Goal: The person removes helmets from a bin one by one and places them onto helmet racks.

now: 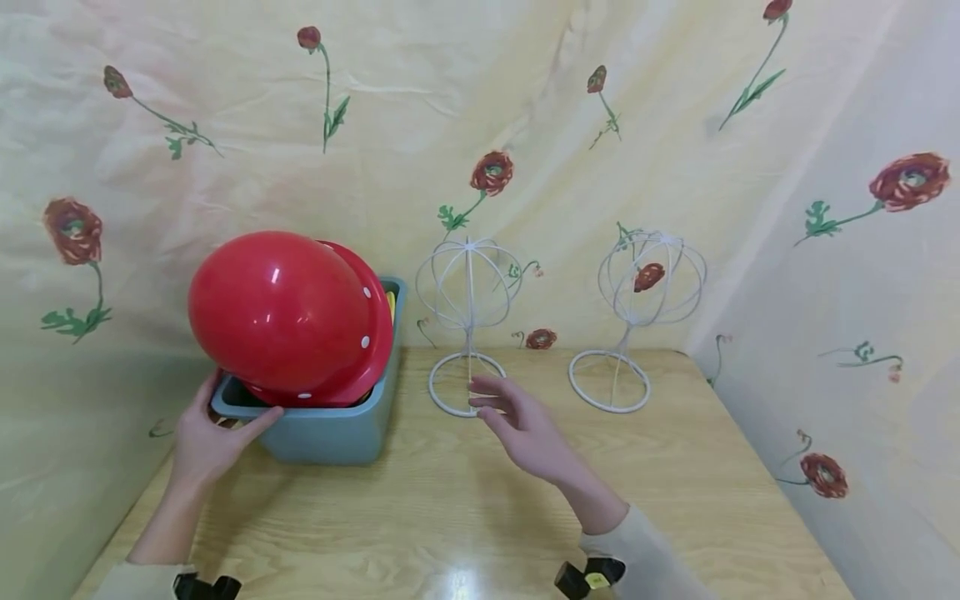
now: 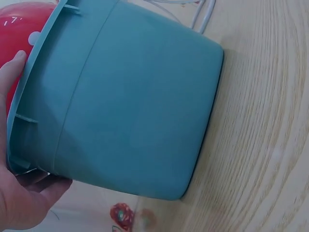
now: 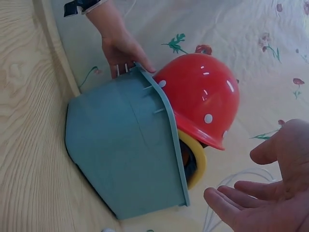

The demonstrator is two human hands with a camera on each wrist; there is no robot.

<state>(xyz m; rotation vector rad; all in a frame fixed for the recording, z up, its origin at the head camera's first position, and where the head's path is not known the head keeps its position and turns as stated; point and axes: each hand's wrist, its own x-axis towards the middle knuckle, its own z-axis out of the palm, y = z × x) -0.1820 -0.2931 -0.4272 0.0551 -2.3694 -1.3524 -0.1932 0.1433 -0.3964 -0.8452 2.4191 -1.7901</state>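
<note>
A teal plastic bin stands on the left part of the table. On top, a red hard hat rests tilted, its brim inside the bin's rim. Beneath it, a yellow rounded edge shows in the right wrist view; the rest of that thing is hidden. My left hand grips the rim at the bin's near left corner, thumb over the top and fingers under the lip. My right hand hovers right of the bin, fingers loosely bent and holding nothing, in front of a white wire stand.
A second white wire stand with a round cage top stands farther right. Both stands are near the back edge of the wooden table. Flower-printed cloth hangs behind and along the sides.
</note>
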